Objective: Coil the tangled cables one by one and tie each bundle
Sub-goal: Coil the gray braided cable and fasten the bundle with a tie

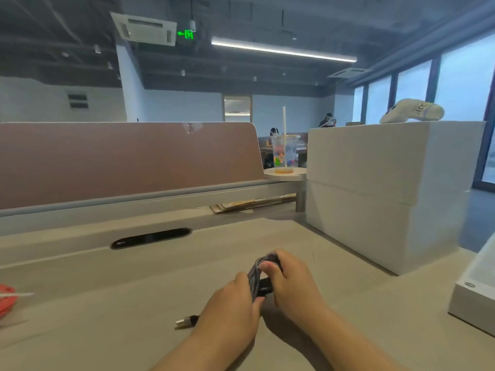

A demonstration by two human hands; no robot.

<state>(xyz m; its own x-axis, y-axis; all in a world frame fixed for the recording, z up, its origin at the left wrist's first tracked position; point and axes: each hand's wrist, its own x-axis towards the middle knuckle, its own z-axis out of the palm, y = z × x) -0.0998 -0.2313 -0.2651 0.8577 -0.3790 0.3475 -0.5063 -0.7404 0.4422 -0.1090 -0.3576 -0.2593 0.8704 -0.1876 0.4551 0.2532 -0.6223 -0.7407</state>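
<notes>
Down at 6 o'clock over the desk [107, 303], both hands hold the grey cable bundle [254, 274]. The left hand [233, 303] pinches its low end. The right hand [292, 279] curls round its top. Its long side runs from 6 up to 1 o'clock. A metal plug [184, 322] sticks out beside the left hand, pointing to 9 o'clock.

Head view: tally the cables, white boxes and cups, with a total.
Cables: 2. grey cable, gripped by left hand and right hand; red cable at the left edge.
White boxes: 3. upper stacked box, lower stacked box, right-edge box.
Cups: 1. cup.
Total: 6.
</notes>
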